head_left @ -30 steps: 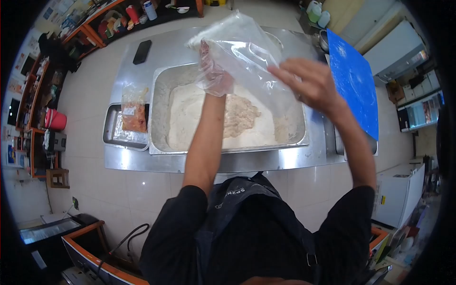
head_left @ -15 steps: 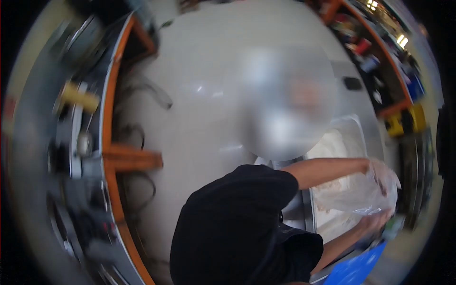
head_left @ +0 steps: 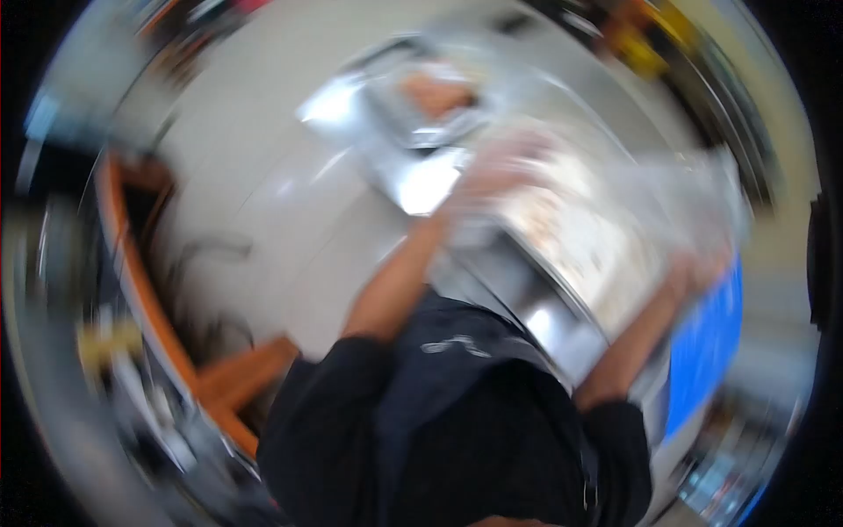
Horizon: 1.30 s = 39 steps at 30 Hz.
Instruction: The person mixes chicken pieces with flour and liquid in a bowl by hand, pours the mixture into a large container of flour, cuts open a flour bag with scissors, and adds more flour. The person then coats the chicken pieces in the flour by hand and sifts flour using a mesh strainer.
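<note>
My left hand [head_left: 518, 158], smeared by motion, is above the left side of a bed of white flour-like powder [head_left: 575, 202]; I cannot make out its fingers. A crumpled clear plastic bag [head_left: 680, 198] hangs from my right hand [head_left: 698, 268], whose fingers are closed on its lower edge, over the right side of the powder. The powder lies in a long metal tray [head_left: 562, 281] with some brownish crumbs in it. Beyond my left hand is a shiny metal pan [head_left: 430, 138] holding an orange-brown food [head_left: 439, 95], too blurred to name.
A blue panel [head_left: 707, 351] stands close to my right forearm. The steel counter [head_left: 615, 97] runs behind the tray. At left is an orange-framed table [head_left: 149, 307] with a yellow object [head_left: 107, 342] on it. A yellow item [head_left: 641, 53] sits at the upper right.
The view has swung round. Both hands were at the plastic bag; now my left hand is off it and over toward the pan, while the bag stays in my right.
</note>
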Available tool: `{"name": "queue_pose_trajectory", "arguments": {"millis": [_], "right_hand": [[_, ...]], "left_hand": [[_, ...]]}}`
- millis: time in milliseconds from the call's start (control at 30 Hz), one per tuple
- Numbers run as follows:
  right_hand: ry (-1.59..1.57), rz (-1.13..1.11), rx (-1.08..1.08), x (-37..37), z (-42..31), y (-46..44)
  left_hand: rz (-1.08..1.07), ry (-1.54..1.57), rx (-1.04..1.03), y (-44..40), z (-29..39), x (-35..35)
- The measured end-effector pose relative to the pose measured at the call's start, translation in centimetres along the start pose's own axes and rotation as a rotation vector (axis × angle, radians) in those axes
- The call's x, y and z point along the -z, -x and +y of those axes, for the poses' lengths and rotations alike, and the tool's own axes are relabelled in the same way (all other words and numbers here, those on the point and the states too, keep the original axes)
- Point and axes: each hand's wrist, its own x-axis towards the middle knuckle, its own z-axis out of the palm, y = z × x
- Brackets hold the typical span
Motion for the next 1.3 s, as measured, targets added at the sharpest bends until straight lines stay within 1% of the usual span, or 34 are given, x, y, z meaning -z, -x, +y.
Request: {"name": "queue_pose_trajectory", "arguments": {"millis": [33, 67, 100, 133, 167, 233, 267, 300, 333, 367, 400, 433, 500, 567, 633, 667, 733, 833, 900, 967, 1033, 1100, 1133, 1167, 1200, 1233, 1267, 1300], "right_hand": [[0.110, 0.045, 0.006, 0.6, -0.9, 0.1], [-0.075, 0.034, -0.051, -0.3, -1.9, 0.5], [-0.747, 0.054, -0.330, -0.8, -4.5, 0.7], [-1.108, 0.157, -0.482, -0.3, -6.6, 0.7], [-1.271, 0.231, -0.523, -0.3, -8.2, 1.1], [-1.275, 0.300, -0.502, 1.2, -9.6, 0.8], [-1.204, 0.243, -0.528, 1.2, -9.7, 1.0], [-1.130, 0.199, -0.565, 1.4, -9.6, 1.5], [-1.187, 0.235, -0.569, 2.0, -9.4, 1.5], [-1.244, 0.270, -0.572, 2.6, -9.1, 1.5], [-1.222, 0.286, -0.537, 2.2, -9.4, 1.5], [-1.150, 0.286, -0.472, 1.3, -10.3, 1.8], [-0.944, 0.260, -0.390, -0.5, -10.1, 2.0], [-0.740, 0.210, -0.352, -1.6, -9.7, 2.0], [-0.610, 0.176, -0.320, -2.4, -9.8, 1.4], [-0.578, 0.210, -0.321, -1.4, -9.5, 1.1], [-0.614, 0.352, -0.355, 2.2, -7.8, -0.8], [-0.870, 0.636, -0.373, 12.3, -6.3, -2.0], [-0.791, 0.799, -0.229, 18.3, -5.2, -0.4], [-0.939, 0.834, -0.393, 21.3, -1.2, 3.1], [-0.906, 0.886, -0.752, 23.9, 0.3, 8.3], [-0.816, 0.863, -0.804, 22.1, 4.5, 17.2], [-0.652, 0.756, -0.979, 21.2, 4.9, 21.8], [-0.490, 0.715, -1.065, 21.4, 3.9, 25.0], [-0.417, 0.651, -1.247, 21.6, 3.2, 27.3], [-0.301, 0.568, -1.242, 20.4, 4.2, 30.2], [-0.326, 0.401, -1.344, 22.4, 3.2, 29.3], [-0.500, 0.019, -1.454, 24.6, 2.4, 28.6]], "left_hand": [[0.014, 0.004, -0.004, 1.6, 0.1, 0.9], [0.027, 0.025, -0.008, 2.6, 0.3, 1.6], [0.050, 0.043, -0.019, 3.5, 0.2, 2.0], [0.085, 0.048, -0.018, 4.2, -0.4, 2.0], [0.125, 0.050, -0.020, 5.1, -1.2, 1.9], [0.220, -0.009, -0.022, 5.3, -2.1, 2.6], [0.285, -0.053, 0.035, 5.7, -1.9, 1.9], [0.221, 0.080, -0.040, 5.5, -2.2, 2.1], [0.147, 0.218, -0.106, 5.2, -2.6, 2.4], [0.119, 0.205, -0.103, 4.6, -2.5, 2.3], [0.087, 0.147, -0.073, 3.6, -2.4, 2.0], [0.075, 0.022, -0.026, 2.3, -3.0, 1.4], [0.001, -0.191, 0.078, -0.5, -5.3, -1.6], [-0.096, -0.293, 0.140, -1.7, -7.2, -4.7], [-0.179, -0.332, 0.173, -1.9, -8.6, -7.3], [-0.228, -0.346, 0.185, -1.7, -9.1, -8.6], [-0.300, -0.370, 0.220, -2.4, -10.1, -11.5], [-0.346, -0.375, 0.241, -1.6, -11.1, -14.9], [-0.393, -0.386, 0.248, -0.6, -11.6, -17.0], [-0.441, -0.402, 0.244, 0.0, -12.1, -19.1], [-0.517, -0.420, 0.245, 1.0, -12.8, -21.9], [-0.563, -0.445, 0.237, 2.4, -13.3, -25.0], [-0.579, -0.456, 0.227, 3.3, -13.6, -26.7], [-0.585, -0.462, 0.219, 4.2, -14.0, -28.5], [-0.601, -0.479, 0.214, 5.1, -14.2, -30.1], [-0.617, -0.493, 0.205, 6.2, -14.4, -31.9], [-0.633, -0.501, 0.198, 7.3, -14.6, -33.7], [-0.651, -0.512, 0.188, 8.5, -14.9, -35.4]]}}
